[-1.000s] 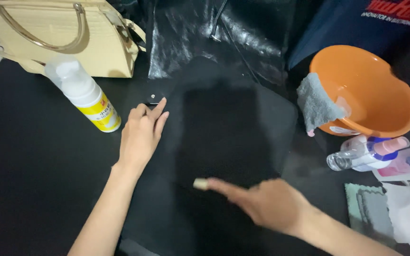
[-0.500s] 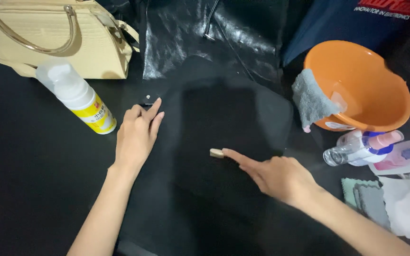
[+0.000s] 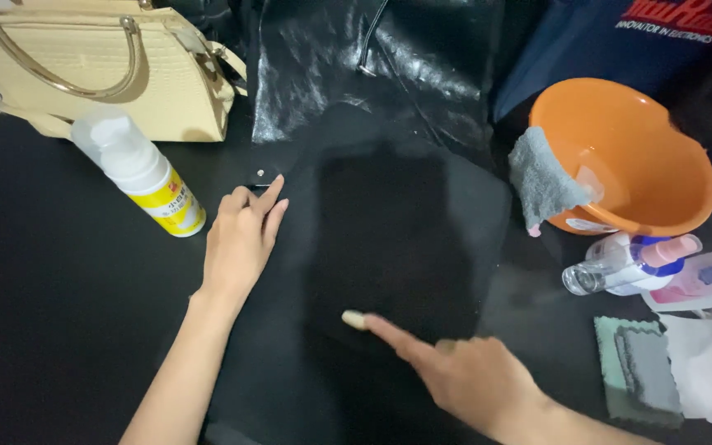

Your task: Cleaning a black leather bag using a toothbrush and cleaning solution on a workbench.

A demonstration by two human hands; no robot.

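Hands first, placed against the dark suede panel point(image 3: 405, 239) that lies flat in the middle of the black table point(image 3: 51, 305). My left hand point(image 3: 241, 239) rests palm down on the panel's left edge, fingers together and nearly straight, gripping nothing, its fingertips just short of a small metal stud point(image 3: 259, 174) at the panel's upper left corner. My right hand point(image 3: 467, 379) sits at the panel's lower right, forefinger stretched out and the other fingers curled under, pressing a small beige eraser block point(image 3: 353, 319) against the suede; I cannot tell whether the thumb also pinches it.

That block lies up and to the left of the right hand, right at the fingertip, on the lower part of the panel and just below its darkest patch. Its long axis seems to run roughly along the line of the finger, pointing toward the panel's left edge. It is touching the right hand, while the left hand is well apart from it, higher along the left edge.

Beyond the panel's top sits a glossy black bag point(image 3: 372, 66), with a cream handbag point(image 3: 100, 74) off to its upper left and a white foam bottle with a yellow label point(image 3: 142, 177) left of the panel. Right of the panel stands an orange bowl point(image 3: 628, 156) with a grey cloth point(image 3: 544, 177) draped over its rim, a clear spray bottle point(image 3: 620, 265) below it, and folded cloths point(image 3: 640, 371) nearer me.
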